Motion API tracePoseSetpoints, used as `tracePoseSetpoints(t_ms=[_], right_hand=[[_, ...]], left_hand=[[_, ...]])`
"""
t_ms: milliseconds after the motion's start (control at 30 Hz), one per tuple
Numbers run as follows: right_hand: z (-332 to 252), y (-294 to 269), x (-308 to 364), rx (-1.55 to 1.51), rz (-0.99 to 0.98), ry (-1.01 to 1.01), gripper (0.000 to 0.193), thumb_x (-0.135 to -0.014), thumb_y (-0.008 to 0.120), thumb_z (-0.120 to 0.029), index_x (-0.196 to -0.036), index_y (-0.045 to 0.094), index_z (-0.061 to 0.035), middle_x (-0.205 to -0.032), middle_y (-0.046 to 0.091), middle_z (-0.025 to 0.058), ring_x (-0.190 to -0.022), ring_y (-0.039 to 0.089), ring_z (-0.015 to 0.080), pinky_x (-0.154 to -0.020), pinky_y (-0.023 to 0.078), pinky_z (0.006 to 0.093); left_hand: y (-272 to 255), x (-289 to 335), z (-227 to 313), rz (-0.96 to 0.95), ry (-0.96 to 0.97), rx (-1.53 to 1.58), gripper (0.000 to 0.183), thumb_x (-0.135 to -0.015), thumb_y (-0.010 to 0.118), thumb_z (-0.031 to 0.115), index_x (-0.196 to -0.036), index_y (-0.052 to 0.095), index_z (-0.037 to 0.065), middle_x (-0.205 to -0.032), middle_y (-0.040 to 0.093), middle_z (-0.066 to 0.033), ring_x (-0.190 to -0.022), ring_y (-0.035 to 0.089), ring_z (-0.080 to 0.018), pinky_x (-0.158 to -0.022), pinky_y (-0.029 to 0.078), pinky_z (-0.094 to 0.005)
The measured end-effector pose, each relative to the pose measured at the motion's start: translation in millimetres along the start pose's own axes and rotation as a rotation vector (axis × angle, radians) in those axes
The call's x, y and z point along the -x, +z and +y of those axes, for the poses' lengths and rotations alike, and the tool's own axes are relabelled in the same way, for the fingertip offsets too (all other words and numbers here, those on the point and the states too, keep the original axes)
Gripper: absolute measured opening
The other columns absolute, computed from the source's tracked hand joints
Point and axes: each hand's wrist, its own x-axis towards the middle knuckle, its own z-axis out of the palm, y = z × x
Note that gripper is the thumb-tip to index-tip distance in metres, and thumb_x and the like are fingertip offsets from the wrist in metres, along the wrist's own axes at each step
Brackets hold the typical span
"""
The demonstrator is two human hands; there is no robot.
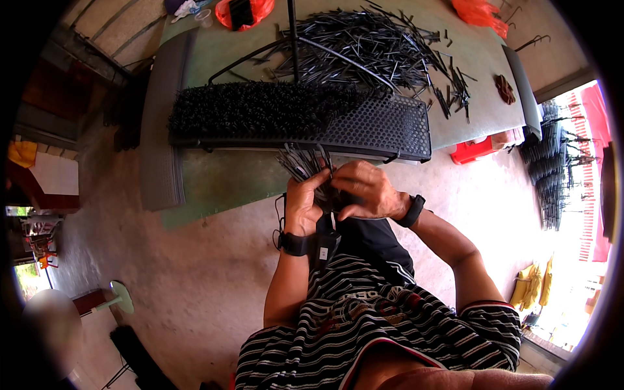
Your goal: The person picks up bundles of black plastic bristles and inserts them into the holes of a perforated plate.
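Observation:
My left hand (304,200) is closed around a bundle of thin black strips (299,162), whose ends fan out above the fingers. Against the bundle's right side, my right hand (369,192) has its fingers bent; whether a strip is pinched in them is hidden. Just beyond both hands, a black perforated rack (390,123) stands at the near side of the table. Short black strips (253,114) stick up densely from its left and middle holes, while the holes at its right end are bare.
A large heap of loose black strips (364,49) lies on the green table (214,179) behind the rack. Orange-red plastic bags (481,16) lie at the far edge. A red container (471,151) is below the table's right side. Black racks (549,166) are stacked at the right.

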Motion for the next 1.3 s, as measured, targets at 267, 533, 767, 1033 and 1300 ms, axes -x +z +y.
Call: tracePoseSetpoints(t_ms=[267,533,767,1033,1300], right_hand=[[18.0,7.6,-20.1,-0.503,0.062,0.926,0.021,-0.081,0.065,-0.015,-0.085,0.063,0.0058,-0.061,0.061,0.0063,-0.055,0.058,0.0087,-0.048,0.044,0.0226],[10.8,12.7,-54.3,-0.211,0.604,0.510,0.018,-0.083,0.058,0.000,-0.101,0.054,0.0012,-0.075,0.064,0.0089,-0.066,0.066,0.0129,-0.054,0.049,0.0215],[27.7,26.8,-54.7,-0.065,0.466,0.410,0.021,-0.083,0.058,0.003,-0.102,0.051,0.0002,-0.076,0.064,0.0105,-0.069,0.067,0.0157,-0.058,0.051,0.0234],[30.4,18.6,-62.6,0.394,0.164,0.259,0.012,-0.080,0.062,-0.008,-0.089,0.061,-0.0012,-0.078,0.064,0.0132,-0.066,0.064,0.0262,-0.055,0.049,0.0303],[27.8,5.7,-37.0,-0.371,0.072,0.889,0.017,-0.077,0.067,-0.009,-0.088,0.063,0.0029,-0.066,0.064,0.0103,-0.055,0.061,0.0108,-0.049,0.046,0.0248]], left_hand=[[6.9,9.9,-4.6,0.004,0.057,-0.130,0.018,-0.074,0.065,-0.004,-0.092,0.061,-0.001,-0.081,0.065,-0.0106,-0.061,0.064,-0.0223,-0.051,0.052,-0.0298],[-3.9,12.1,4.1,0.118,0.082,-0.123,0.025,-0.076,0.061,-0.005,-0.101,0.059,-0.002,-0.088,0.065,-0.0128,-0.067,0.065,-0.0249,-0.055,0.054,-0.0324],[-7.7,8.8,4.4,0.131,0.093,-0.111,0.022,-0.075,0.060,-0.006,-0.097,0.061,-0.003,-0.082,0.063,-0.0107,-0.065,0.064,-0.0239,-0.053,0.054,-0.0337],[-6.7,9.5,6.3,0.129,0.104,-0.122,0.021,-0.075,0.061,-0.006,-0.096,0.060,-0.002,-0.081,0.063,-0.0098,-0.063,0.064,-0.0231,-0.053,0.054,-0.0334],[5.7,8.3,-5.7,0.007,0.066,-0.182,0.024,-0.077,0.061,-0.005,-0.101,0.058,-0.001,-0.088,0.064,-0.0122,-0.069,0.065,-0.0239,-0.057,0.055,-0.0326]])
